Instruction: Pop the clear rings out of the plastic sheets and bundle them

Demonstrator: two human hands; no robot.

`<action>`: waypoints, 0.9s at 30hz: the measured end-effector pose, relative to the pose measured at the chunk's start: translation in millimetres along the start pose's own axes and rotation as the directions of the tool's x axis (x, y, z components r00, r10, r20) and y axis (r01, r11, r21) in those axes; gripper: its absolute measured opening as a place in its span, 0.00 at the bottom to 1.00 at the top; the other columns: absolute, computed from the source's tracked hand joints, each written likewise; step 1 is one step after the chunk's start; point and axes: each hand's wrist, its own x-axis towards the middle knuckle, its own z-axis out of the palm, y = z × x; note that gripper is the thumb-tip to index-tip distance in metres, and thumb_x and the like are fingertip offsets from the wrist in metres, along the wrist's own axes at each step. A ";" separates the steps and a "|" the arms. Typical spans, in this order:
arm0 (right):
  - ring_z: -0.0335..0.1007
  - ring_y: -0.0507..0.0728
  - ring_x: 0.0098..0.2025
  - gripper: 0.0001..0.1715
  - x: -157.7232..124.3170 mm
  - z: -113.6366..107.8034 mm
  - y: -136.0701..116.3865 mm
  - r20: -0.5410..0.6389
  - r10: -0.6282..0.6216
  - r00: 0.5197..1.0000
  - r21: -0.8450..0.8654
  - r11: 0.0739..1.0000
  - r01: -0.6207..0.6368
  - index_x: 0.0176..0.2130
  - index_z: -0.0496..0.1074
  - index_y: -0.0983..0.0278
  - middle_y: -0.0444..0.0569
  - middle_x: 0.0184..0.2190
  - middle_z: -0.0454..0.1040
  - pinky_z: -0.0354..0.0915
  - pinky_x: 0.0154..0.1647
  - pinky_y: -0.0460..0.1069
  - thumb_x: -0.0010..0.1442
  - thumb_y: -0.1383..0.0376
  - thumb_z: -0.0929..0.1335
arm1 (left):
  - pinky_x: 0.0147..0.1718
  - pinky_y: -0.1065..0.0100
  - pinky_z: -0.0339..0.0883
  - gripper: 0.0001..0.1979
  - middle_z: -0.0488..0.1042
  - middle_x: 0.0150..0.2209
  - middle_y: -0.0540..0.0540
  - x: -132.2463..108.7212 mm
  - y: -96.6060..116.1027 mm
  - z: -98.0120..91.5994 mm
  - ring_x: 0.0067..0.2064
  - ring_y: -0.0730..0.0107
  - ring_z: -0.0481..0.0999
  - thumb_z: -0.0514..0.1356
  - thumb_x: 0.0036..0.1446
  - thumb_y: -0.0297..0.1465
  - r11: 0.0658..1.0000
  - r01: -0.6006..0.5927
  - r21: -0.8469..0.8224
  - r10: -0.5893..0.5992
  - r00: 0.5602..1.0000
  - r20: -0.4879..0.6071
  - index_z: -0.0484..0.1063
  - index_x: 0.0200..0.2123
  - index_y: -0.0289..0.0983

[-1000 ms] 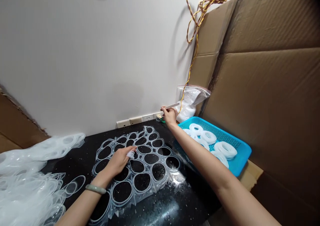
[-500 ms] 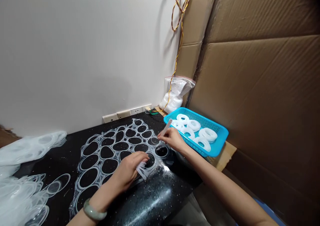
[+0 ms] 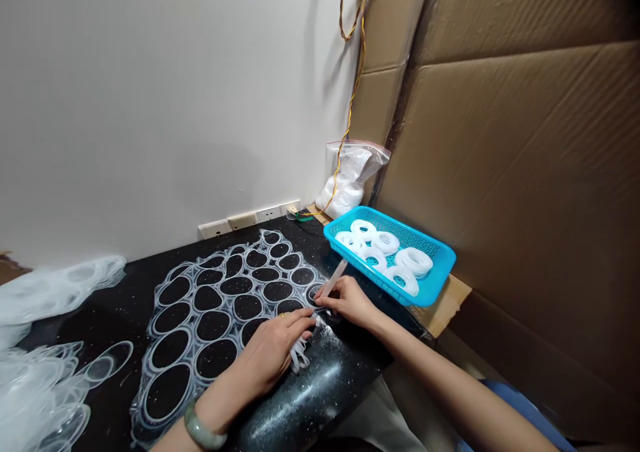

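The left hand [image 3: 267, 353] clenches white plastic strips [image 3: 299, 357] on the black surface [image 3: 345, 352]; the right hand's [image 3: 350, 301] fingers [image 3: 327, 293] pinch a pale flat stick [image 3: 333, 279].

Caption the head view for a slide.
Left hand holds white strips against a holed plastic sheet; right hand holds a flat stick near a blue tray of white rings.

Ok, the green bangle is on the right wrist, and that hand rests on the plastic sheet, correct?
No: the head view shows the green bangle on the left wrist, not the right. The left hand does rest on the plastic sheet.
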 end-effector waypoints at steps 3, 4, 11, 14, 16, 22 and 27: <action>0.65 0.50 0.19 0.10 0.5 -0.3 -1.1 0.000 0.028 1.000 0.068 0.997 -0.028 0.29 0.79 0.68 0.49 0.27 0.78 0.60 0.17 0.44 0.50 0.62 0.72 | 0.53 0.56 0.69 0.16 0.69 0.58 0.43 -0.7 -0.2 0.4 0.55 0.59 0.73 0.49 0.67 0.30 1.000 -0.005 0.008 0.005 1.000 0.008 0.69 0.54 0.43; 0.65 0.50 0.19 0.10 0.5 0.0 -1.1 0.000 0.033 0.999 0.079 0.996 -0.033 0.29 0.79 0.68 0.49 0.27 0.78 0.59 0.17 0.44 0.50 0.62 0.73 | 0.53 0.56 0.69 0.16 0.69 0.58 0.43 -0.7 -0.3 0.4 0.55 0.59 0.72 0.49 0.67 0.30 1.000 -0.003 0.013 0.003 1.000 0.012 0.69 0.54 0.43; 0.72 0.54 0.26 0.07 -1.7 4.0 1.5 -0.045 0.002 0.999 -0.013 1.000 -0.002 0.30 0.79 0.67 0.50 0.26 0.79 0.64 0.23 0.45 0.51 0.64 0.72 | 0.50 0.58 0.70 0.16 0.68 0.59 0.45 1.7 5.5 -4.0 0.53 0.60 0.73 0.48 0.68 0.32 0.999 0.018 0.030 -0.020 0.999 0.042 0.69 0.54 0.43; 0.73 0.55 0.27 0.06 -3.0 5.0 -0.3 -0.057 -0.005 0.998 -0.055 0.999 0.002 0.30 0.79 0.66 0.49 0.26 0.78 0.65 0.25 0.45 0.51 0.65 0.72 | 0.48 0.57 0.71 0.16 0.68 0.59 0.44 2.6 6.5 -3.3 0.50 0.60 0.75 0.49 0.68 0.32 0.999 0.014 0.045 -0.016 0.999 0.032 0.70 0.53 0.42; 0.73 0.55 0.27 0.06 -3.5 5.3 -0.9 -0.085 -0.015 0.996 -0.056 0.998 0.010 0.30 0.80 0.66 0.49 0.26 0.79 0.65 0.25 0.45 0.51 0.65 0.72 | 0.48 0.57 0.71 0.16 0.69 0.58 0.43 2.3 5.9 -1.8 0.50 0.60 0.75 0.48 0.68 0.32 0.998 0.009 0.055 -0.011 1.000 0.029 0.70 0.53 0.42; 0.71 0.53 0.23 0.09 -3.9 4.6 3.5 -0.100 -0.004 0.995 -0.006 1.000 0.003 0.29 0.80 0.68 0.50 0.25 0.78 0.63 0.22 0.45 0.51 0.63 0.72 | 0.51 0.57 0.69 0.17 0.68 0.59 0.45 1.5 4.0 -1.8 0.53 0.60 0.73 0.47 0.68 0.32 0.999 0.023 0.047 -0.025 0.998 0.055 0.69 0.55 0.43; 0.73 0.54 0.27 0.08 -5.1 5.3 5.0 -0.088 -0.010 0.996 -0.066 0.998 0.004 0.30 0.80 0.68 0.50 0.26 0.79 0.65 0.27 0.45 0.52 0.64 0.72 | 0.50 0.56 0.70 0.17 0.68 0.59 0.44 2.1 7.2 -5.5 0.52 0.60 0.73 0.47 0.69 0.32 0.999 0.010 0.052 -0.013 0.998 0.066 0.68 0.55 0.42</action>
